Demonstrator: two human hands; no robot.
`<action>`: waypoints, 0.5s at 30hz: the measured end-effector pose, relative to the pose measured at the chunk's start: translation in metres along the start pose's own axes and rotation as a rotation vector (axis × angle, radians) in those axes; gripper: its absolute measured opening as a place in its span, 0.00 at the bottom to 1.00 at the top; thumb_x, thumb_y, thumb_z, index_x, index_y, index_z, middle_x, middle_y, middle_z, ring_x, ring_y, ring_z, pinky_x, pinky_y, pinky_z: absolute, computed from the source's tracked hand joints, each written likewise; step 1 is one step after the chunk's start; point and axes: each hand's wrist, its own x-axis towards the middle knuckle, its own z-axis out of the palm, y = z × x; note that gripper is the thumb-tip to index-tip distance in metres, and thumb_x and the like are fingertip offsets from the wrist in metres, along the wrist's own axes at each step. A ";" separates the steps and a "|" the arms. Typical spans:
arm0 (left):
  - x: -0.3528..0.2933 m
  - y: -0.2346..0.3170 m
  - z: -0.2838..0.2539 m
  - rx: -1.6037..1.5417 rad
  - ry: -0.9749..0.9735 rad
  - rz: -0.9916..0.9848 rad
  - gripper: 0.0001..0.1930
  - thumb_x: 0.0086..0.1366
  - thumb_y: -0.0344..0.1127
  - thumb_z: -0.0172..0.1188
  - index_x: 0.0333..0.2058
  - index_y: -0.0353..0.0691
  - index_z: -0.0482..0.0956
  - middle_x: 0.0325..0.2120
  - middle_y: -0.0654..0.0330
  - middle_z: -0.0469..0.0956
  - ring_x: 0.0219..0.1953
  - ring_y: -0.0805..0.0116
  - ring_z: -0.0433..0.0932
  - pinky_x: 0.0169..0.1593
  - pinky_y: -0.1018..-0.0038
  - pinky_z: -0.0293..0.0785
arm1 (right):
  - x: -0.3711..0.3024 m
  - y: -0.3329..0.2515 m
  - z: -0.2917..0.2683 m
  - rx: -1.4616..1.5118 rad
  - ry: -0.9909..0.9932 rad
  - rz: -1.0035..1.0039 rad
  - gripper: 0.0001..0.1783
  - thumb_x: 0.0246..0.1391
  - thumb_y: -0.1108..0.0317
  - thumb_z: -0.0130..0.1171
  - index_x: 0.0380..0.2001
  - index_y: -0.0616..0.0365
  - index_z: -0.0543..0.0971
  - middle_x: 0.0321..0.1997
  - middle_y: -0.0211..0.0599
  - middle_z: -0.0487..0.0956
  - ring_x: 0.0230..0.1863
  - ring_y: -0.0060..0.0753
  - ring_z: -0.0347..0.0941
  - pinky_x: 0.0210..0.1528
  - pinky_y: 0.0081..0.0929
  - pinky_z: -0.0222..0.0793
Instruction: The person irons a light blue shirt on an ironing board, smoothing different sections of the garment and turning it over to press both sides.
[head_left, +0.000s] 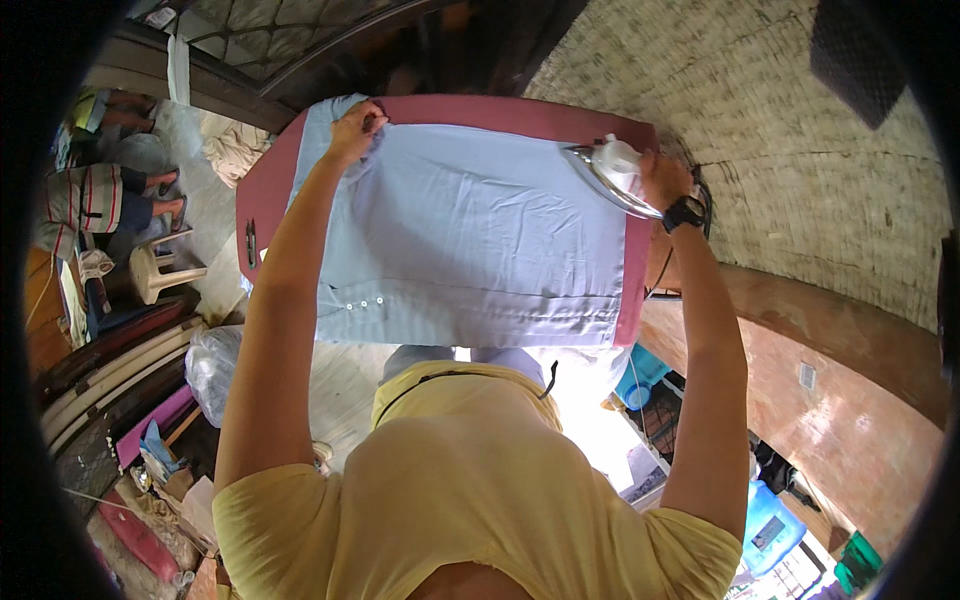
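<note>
A light blue shirt (470, 210) is spread over a maroon-covered ironing table (480, 108). Its button strip, with several small white buttons, runs along the near edge, and wrinkles show across the middle and right. At the far left corner, my left hand (358, 132) has its fingers curled on bunched cloth of the shirt. My right hand (665, 180) is wrapped round the handle of a white clothes iron (618, 162) with a shiny metal soleplate. The iron is tilted at the shirt's right edge; whether it touches the cloth I cannot tell.
Dark thread snips (251, 243) lie on the table's left end. Left of it are a cream plastic stool (155, 268), a clear plastic bag (212, 372) and a seated person's legs (140, 205). A woven wall (770, 150) stands close on the right, beside a dark cord (706, 205).
</note>
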 end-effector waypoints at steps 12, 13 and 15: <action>-0.006 0.029 -0.024 0.435 -0.044 0.089 0.11 0.56 0.47 0.69 0.35 0.53 0.80 0.40 0.69 0.80 0.53 0.60 0.71 0.54 0.53 0.60 | -0.004 -0.170 -0.020 0.318 -0.069 -0.476 0.39 0.47 0.25 0.55 0.35 0.53 0.86 0.30 0.48 0.84 0.33 0.53 0.82 0.41 0.48 0.75; -0.011 0.029 -0.025 0.420 0.009 0.090 0.11 0.56 0.46 0.69 0.35 0.53 0.80 0.40 0.68 0.79 0.53 0.59 0.71 0.54 0.53 0.60 | -0.001 -0.195 -0.025 0.297 -0.080 -0.514 0.42 0.44 0.22 0.55 0.35 0.54 0.86 0.30 0.49 0.84 0.34 0.53 0.82 0.41 0.48 0.75; -0.018 0.029 -0.032 0.342 0.125 0.164 0.13 0.57 0.38 0.68 0.40 0.49 0.78 0.42 0.61 0.76 0.52 0.55 0.70 0.53 0.56 0.64 | 0.008 -0.238 -0.017 0.304 -0.048 -0.476 0.44 0.43 0.20 0.54 0.35 0.55 0.86 0.29 0.51 0.83 0.34 0.54 0.82 0.40 0.49 0.75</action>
